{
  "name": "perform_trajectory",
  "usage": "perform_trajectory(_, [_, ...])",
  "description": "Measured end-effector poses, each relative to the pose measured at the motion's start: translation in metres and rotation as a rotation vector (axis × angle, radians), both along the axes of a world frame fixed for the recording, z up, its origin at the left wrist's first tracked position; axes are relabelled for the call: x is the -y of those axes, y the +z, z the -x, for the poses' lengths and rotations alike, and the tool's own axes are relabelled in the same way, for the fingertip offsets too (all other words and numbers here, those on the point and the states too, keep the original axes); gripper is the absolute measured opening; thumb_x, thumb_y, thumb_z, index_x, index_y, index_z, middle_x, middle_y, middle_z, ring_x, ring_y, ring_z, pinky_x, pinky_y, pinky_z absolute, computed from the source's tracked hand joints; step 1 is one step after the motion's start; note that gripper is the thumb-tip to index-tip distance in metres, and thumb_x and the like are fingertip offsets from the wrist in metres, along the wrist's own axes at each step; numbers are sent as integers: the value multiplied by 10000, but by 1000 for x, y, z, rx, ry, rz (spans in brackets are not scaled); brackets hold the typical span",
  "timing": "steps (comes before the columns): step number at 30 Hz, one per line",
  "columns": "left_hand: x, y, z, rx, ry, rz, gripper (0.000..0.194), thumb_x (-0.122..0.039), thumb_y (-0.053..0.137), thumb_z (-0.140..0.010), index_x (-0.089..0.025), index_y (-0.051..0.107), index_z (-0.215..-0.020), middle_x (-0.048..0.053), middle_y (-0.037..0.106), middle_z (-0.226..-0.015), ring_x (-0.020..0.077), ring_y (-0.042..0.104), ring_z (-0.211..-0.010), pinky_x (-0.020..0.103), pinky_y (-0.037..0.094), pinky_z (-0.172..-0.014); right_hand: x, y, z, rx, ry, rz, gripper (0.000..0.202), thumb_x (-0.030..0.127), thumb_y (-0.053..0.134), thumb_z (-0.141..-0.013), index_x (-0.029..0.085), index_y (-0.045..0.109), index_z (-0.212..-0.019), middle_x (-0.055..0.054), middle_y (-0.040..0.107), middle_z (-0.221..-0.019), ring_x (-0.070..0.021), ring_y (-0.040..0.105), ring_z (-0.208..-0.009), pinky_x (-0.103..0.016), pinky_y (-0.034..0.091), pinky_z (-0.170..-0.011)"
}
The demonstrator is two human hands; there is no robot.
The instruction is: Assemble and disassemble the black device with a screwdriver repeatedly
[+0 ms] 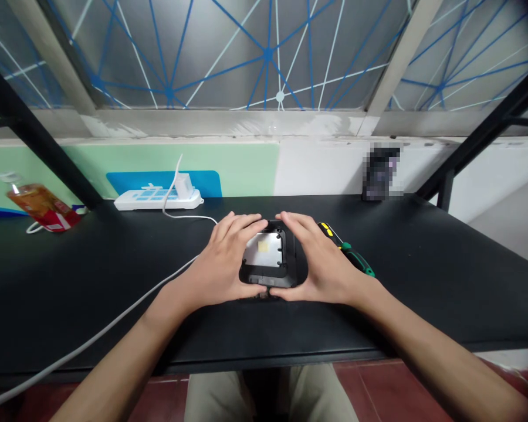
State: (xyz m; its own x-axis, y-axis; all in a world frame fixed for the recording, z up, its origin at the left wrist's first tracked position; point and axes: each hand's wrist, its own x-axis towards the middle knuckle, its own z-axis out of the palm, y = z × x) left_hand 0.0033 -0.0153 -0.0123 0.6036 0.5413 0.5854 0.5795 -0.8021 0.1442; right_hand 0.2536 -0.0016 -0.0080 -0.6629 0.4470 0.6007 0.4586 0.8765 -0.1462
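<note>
A black squarish device casing (290, 258) lies on the black table in front of me. Inside it shows a silver metal plate (270, 258) with a small yellowish square (263, 246) on it and dark screw tabs along the edge. My left hand (222, 258) curves round the casing's left side, fingers at the far edge and thumb at the near edge. On the opposite side, my right hand (328, 261) grips it the same way, the two thumbs almost meeting. Just beyond the right hand lies a green-and-black handled tool (356, 259), partly hidden, beside a black piece with yellow marks (328, 230).
A white power strip (158, 199) with a plugged-in charger (184, 186) sits at the back left. Its white cable (127, 310) runs across the table's left side. Further left stands a tilted drink bottle (46, 205). A blurred dark object (378, 173) leans at the back right wall.
</note>
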Motion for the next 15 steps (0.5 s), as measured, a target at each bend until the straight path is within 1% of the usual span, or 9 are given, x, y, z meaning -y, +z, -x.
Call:
perform_trajectory(2, [1, 1, -1, 2, -11, -18, 1123, -433, 876, -714, -248, 153, -1552, 190, 421, -1517, 392, 378, -1452, 641, 191, -1245, 1, 0, 1, 4, 6, -48, 1202, 635, 754, -743, 218, 54, -1628, -214, 416, -1483, -378, 452, -1389, -597, 505, -1107])
perform_trajectory(7, [4, 4, -3, -7, -10, -52, 1039, -401, 856, -735, -224, 207, -1527, 206, 397, -1519, 395, 356, -1446, 620, 247, -1229, 3, 1, 2, -4, 26, -110, 1179, 609, 751, -758, 198, 68, -1627, -213, 409, -1474, -355, 452, -1378, -559, 509, -1119])
perform_trajectory(12, [5, 2, -6, -8, -32, -56, 1033, -346, 830, -745, -246, 179, -1541, 198, 368, -1540, 390, 336, -1459, 632, 257, -1215, 3, 0, 3, -13, 31, -118, 1178, 602, 758, -754, 224, 66, -1628, -209, 421, -1481, -361, 461, -1382, -577, 519, -1099])
perform_trajectory(15, [5, 1, -6, 33, -30, -28, 1045, -356, 849, -729, -281, 190, -1538, 174, 387, -1523, 402, 357, -1436, 649, 286, -1194, 3, 0, 5, -21, 50, -70, 1201, 610, 774, -738, 253, 50, -1627, -209, 407, -1511, -368, 438, -1421, -596, 498, -1115])
